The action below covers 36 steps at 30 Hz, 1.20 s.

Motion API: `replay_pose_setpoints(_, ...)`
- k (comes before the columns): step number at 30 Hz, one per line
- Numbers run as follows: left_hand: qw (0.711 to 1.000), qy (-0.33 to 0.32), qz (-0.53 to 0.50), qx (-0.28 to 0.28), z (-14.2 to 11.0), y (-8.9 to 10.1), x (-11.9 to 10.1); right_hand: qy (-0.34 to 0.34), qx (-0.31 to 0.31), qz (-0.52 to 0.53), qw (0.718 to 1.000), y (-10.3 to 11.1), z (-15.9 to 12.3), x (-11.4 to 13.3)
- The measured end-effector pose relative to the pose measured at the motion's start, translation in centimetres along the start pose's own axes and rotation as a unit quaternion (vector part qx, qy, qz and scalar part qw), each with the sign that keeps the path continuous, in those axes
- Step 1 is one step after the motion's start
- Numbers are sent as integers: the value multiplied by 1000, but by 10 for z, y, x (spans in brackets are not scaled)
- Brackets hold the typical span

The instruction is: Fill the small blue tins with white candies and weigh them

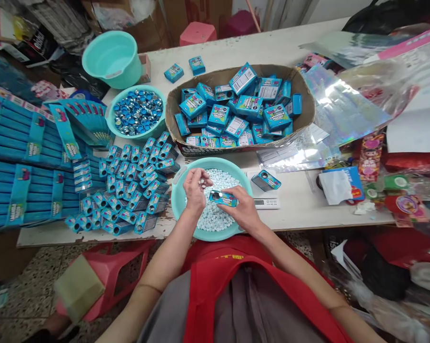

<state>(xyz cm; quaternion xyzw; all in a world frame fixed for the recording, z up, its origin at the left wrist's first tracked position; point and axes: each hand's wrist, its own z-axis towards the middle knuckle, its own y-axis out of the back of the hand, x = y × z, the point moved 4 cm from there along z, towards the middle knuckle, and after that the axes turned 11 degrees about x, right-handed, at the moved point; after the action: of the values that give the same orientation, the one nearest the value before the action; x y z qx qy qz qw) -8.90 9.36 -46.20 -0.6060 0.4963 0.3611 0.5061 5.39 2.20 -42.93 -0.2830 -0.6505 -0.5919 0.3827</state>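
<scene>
A turquoise basin [176, 190] holding small white candies [215, 214] stands right in front of me at the table's edge. Over it, my right hand [244, 209] grips a small blue candy box [226, 199], tilted, with its round hole showing. My left hand [196, 188] is closed around some of the white candies, a few showing at its fingertips just above the box's hole. Right of the basin, another blue box [266, 180] rests on a white scale [266, 203].
Many blue boxes with round holes [129, 181] stand left of the basin. Behind are a bowl of blue-and-silver caps [138, 112], an empty turquoise tub [111, 57] and a carton [300, 119] piled with boxes. Plastic sheets [329, 109] lie to the right.
</scene>
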Motion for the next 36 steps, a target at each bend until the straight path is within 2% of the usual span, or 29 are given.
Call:
replay_pose_setpoints(2, 982, 22, 184, 30, 14, 8, 21, 17, -28, 8, 999, 10, -8, 6)
replay_pose_setpoints(3, 955, 27, 289, 65, 19, 7, 34, 19, -37, 5, 999, 14, -11, 8)
replay_pose_setpoints(6, 836, 8, 523, 166, 20, -10, 69, 7, -51, -11, 999, 26, -15, 11)
replay_pose_setpoints(7, 804, 0, 564, 187, 16, -17, 78, 2, -56, -13, 998, 30, -14, 11)
replay_pose_setpoints(9, 762, -8, 609, 222, 4, -28, 91, -4, -67, -15, 998, 36, -12, 11)
replay_pose_setpoints(11, 741, -10, 618, 262, -10, -31, 97, -10, -74, -13, 997, 38, -10, 9)
replay_pose_setpoints(13, 735, -5, 608, 299, -23, -23, 98, -20, -79, -9, 997, 35, -7, 4)
replay_pose_setpoints(15, 746, 25, 591, 305, -31, -7, 97, -29, -71, -9, 997, 27, -4, -3)
replay_pose_setpoints(16, 765, 49, 575, 285, -31, 3, 94, -31, -58, -11, 998, 21, -3, -8)
replay_pose_setpoints(18, 829, 103, 509, 208, -29, 22, 85, -36, -25, -22, 999, 8, -1, -18)
replay_pose_setpoints(21, 938, 181, 281, 93, -27, 36, 67, -51, -1, -49, 998, -6, 0, -31)
replay_pose_setpoints(23, 972, 203, 106, 61, -28, 29, 52, -58, 9, -70, 996, -12, 0, -35)
replay_pose_setpoints(25, 984, 170, -21, 52, -27, 17, 33, -59, 30, -98, 993, -19, 2, -34)
replay_pose_setpoints(28, 989, 82, -121, 23, -26, 2, 8, -59, 70, -133, 987, -25, 7, -24)
replay_pose_setpoints(30, 987, 50, -150, -2, -24, -2, -2, -45, 83, -134, 986, -25, 9, -13)
replay_pose_setpoints(33, 986, 16, -165, -14, -23, -4, -11, -18, 70, -126, 989, -19, 10, 2)
replay_pose_setpoints(36, 984, 6, -178, -20, -21, -5, -16, -22, 71, -111, 991, -15, 10, 7)
